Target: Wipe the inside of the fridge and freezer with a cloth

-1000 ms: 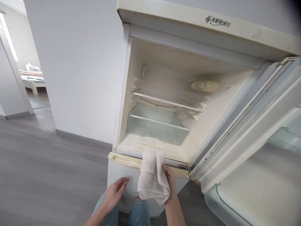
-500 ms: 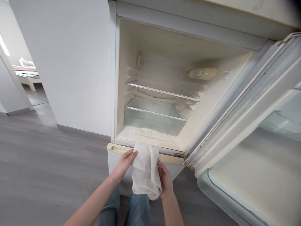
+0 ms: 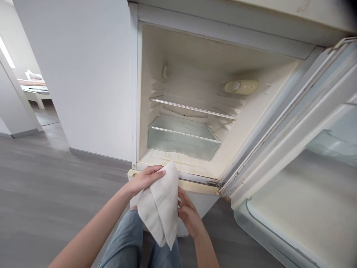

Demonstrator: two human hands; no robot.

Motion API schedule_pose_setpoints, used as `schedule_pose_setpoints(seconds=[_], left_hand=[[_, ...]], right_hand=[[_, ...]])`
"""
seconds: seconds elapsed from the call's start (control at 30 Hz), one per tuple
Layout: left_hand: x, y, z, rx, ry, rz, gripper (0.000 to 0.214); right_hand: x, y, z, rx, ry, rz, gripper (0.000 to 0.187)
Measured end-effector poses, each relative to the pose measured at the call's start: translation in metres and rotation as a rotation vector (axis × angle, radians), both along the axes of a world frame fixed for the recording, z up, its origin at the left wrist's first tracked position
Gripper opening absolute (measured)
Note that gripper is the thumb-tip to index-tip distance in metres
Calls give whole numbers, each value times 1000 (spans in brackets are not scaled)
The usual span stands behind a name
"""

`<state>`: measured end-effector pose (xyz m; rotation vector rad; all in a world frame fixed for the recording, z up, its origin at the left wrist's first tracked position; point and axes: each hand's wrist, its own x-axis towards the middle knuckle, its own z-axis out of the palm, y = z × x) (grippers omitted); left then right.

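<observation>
A white cloth (image 3: 161, 206) hangs in front of the lower edge of an open, empty fridge (image 3: 195, 111). My left hand (image 3: 145, 178) pinches the cloth's top corner, fingers closed on it. My right hand (image 3: 187, 215) touches the cloth's right edge lower down, its fingers curled against the fabric. Inside the fridge sit a wire shelf (image 3: 192, 108) and a clear drawer (image 3: 182, 141).
The fridge door (image 3: 301, 156) stands open to the right. A closed lower compartment (image 3: 200, 201) lies below the cloth. A white wall (image 3: 83, 74) is to the left, grey wood floor (image 3: 41, 193) below, and a doorway (image 3: 30, 93) at far left. My jeans-clad legs (image 3: 131, 245) show at the bottom.
My left hand came up and took hold of the cloth's top corner; the cloth shifted from my right hand's grip and now hangs spread out from the left hand.
</observation>
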<state>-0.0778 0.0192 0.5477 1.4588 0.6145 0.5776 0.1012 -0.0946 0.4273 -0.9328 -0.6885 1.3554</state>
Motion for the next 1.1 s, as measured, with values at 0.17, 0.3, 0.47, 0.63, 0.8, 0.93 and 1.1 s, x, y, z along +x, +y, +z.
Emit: schedule_pose_setpoints(seconds=[0.17,0.3,0.47,0.63,0.8,0.93,1.1], left_hand=[[-5,5,17,172,113,-119,32],[-5,8,29,410,229,-226,31],[-4,4,33,666,297,-181,32],[-7,-24,20,887,300,-82,32],[-14,-58,-21,1000,357,-201,40],[-18,-72,-58,1078,435,-272,57],[-19,-78,-74,1103,524,-249,64]], right_hand=[[9,-4,5,14,-248,292,64],[13,-2,10,35,-472,444,41],[7,-2,-3,-90,-409,430,34],[-6,1,-27,-213,79,114,35],[-3,6,-19,-198,319,21,36],[5,2,-3,-175,323,3,37],[6,-9,2,-125,324,12,54]])
